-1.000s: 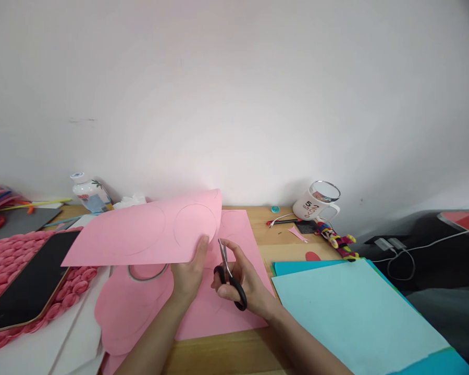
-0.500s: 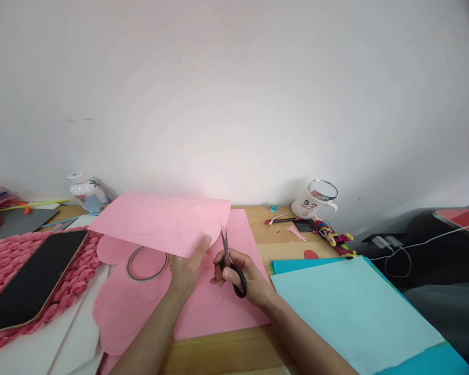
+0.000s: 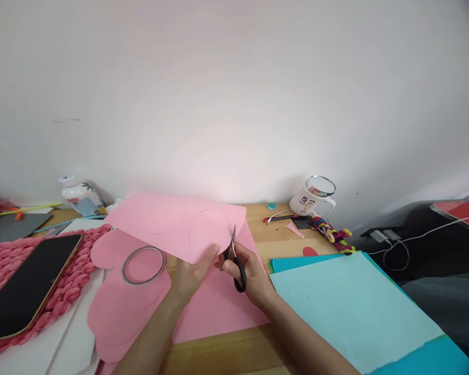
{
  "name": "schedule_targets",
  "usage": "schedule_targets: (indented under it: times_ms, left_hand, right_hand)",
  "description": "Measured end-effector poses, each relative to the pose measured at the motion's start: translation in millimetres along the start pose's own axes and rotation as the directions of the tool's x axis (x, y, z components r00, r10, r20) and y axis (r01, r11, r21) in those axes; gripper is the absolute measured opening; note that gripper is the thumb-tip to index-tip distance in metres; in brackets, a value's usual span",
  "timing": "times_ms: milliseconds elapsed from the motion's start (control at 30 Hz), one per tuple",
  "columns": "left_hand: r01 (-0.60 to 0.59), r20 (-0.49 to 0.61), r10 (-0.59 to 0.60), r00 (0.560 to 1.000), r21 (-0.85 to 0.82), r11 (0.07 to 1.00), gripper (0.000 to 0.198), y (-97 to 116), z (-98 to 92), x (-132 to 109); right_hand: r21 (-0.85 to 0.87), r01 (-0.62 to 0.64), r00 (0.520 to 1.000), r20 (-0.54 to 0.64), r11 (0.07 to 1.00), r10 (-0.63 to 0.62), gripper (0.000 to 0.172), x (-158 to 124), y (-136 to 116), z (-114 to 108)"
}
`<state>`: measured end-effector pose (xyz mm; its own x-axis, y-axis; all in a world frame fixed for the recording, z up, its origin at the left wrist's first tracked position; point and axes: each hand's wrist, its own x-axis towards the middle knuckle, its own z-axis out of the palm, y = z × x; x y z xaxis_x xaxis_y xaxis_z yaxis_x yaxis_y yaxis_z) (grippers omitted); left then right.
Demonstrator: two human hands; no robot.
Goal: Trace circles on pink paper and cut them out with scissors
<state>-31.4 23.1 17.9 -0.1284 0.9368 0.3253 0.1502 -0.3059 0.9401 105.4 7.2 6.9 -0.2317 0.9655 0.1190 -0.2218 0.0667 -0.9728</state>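
A pink paper sheet with circles drawn on it is held up off the table. My left hand grips its lower edge, thumb on top near a drawn circle. In my right hand are scissors with black handles, their blades pointing up at the sheet's right edge beside that circle. The blades look nearly closed; whether they touch paper I cannot tell. Beneath lies another pink sheet. To the left, a ring-shaped roll rests on scalloped pink paper pieces.
On the left, a phone lies on a bumpy pink mat, with a white bottle behind. At right are light blue sheets, a mug, a small colourful figure and a red paper piece.
The raised sheet, both hands and the scissors have shifted right. The scissor blades have come closer together. The view has turned slightly.
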Motion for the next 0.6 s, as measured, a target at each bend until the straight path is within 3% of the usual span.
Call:
schedule_targets:
  times_ms: [100, 433, 600]
  left_hand:
    - [0.000, 0.069, 0.001, 0.998, -0.009, 1.000, 0.039, -2.6, 0.2, -0.4]
    - [0.003, 0.013, -0.004, 1.000, 0.078, 0.997, 0.042, -4.9, 1.0, -4.8]
    - [-0.007, 0.026, 0.004, 1.000, 0.097, 0.995, 0.030, -6.1, 2.4, -5.3]
  right_hand:
    - [-0.005, -0.008, 1.000, -0.017, 1.000, 0.008, 0.041, -0.7, -4.2, 2.6]
    - [0.007, -0.003, 1.000, -0.011, 1.000, 0.003, 0.043, -1.6, -0.7, 0.5]
    - [-0.025, 0.020, 1.000, -0.019, 0.999, -0.021, 0.043, -2.1, -5.4, 1.2]
